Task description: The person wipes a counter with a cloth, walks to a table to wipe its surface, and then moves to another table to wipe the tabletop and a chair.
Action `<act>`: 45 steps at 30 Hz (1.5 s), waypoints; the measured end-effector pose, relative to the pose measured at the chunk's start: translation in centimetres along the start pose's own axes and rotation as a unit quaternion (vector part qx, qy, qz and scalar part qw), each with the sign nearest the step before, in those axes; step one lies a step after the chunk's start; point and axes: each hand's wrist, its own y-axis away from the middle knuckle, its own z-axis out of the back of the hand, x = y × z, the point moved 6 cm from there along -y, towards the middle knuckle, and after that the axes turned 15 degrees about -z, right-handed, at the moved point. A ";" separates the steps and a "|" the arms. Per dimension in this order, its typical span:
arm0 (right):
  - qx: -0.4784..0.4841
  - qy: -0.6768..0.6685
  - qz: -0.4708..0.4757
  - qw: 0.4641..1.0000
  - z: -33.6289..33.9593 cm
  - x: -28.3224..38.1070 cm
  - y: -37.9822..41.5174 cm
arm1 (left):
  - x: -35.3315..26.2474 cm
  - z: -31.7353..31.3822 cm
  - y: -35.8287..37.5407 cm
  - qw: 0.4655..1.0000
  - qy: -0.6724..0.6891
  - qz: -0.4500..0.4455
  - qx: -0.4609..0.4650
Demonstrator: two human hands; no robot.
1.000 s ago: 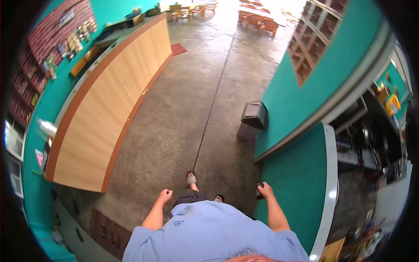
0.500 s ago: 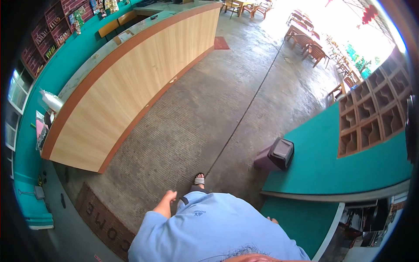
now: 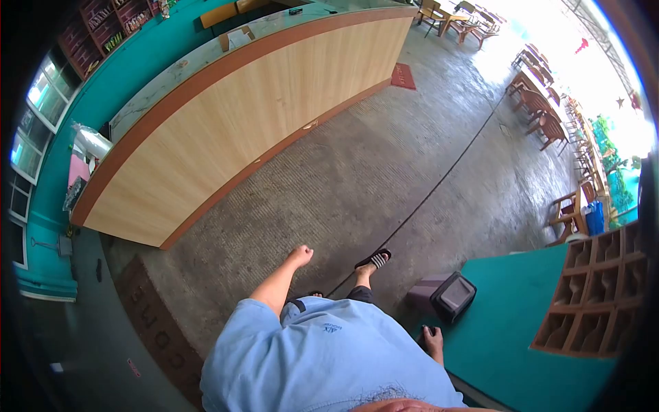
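Note:
My left hand (image 3: 301, 256) is closed in a loose fist in front of my left side, over the concrete floor; nothing shows in it. Low on the right, my right hand (image 3: 432, 339) has its fingers curled round a small dark object (image 3: 430, 330) whose kind I cannot make out. That hand is near the lidded trash bin (image 3: 443, 296), seemingly apart from it. One foot in a striped slide sandal (image 3: 374, 259) is stretched forward; the other is mostly hidden under my blue shirt (image 3: 336, 350).
A curved wood-panelled counter (image 3: 274, 113) runs along the left. A teal half-wall (image 3: 511, 302) with brown lattice blocks (image 3: 590, 295) stands at right. A brown doormat (image 3: 154, 323) lies lower left, a red mat (image 3: 403, 76) by the counter's far end. Wooden chairs (image 3: 547, 127) and tables stand farther off.
I have stepped forward, and the sandalled right foot now leads. My left hand has swung forward; my right hand has come further into view. The bin and half-wall look closer.

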 end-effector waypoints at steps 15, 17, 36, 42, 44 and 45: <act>-0.020 0.000 -0.030 0.999 8.2 17.5 -35.9 | -2.5 -2.1 -8.5 0.965 -0.025 0.257 0.047; 0.002 -0.041 0.006 0.999 10.4 21.7 -38.5 | -11.4 -0.3 -15.4 0.989 -0.022 0.140 0.052; 0.018 -0.043 -0.390 0.919 16.2 14.8 -43.3 | -47.7 -8.8 -69.6 0.965 -0.072 0.010 0.253; 0.049 -0.130 -0.371 0.918 18.3 23.7 -44.4 | -58.4 -10.6 -83.8 0.942 -0.168 -0.069 0.284; 0.061 -0.161 -0.355 0.919 17.2 25.8 -47.4 | -62.9 -10.9 -87.4 0.973 -0.087 -0.051 0.206; 0.093 -0.208 -0.345 0.911 13.6 24.6 -50.2 | -65.1 -11.3 -88.6 0.972 -0.094 -0.056 0.209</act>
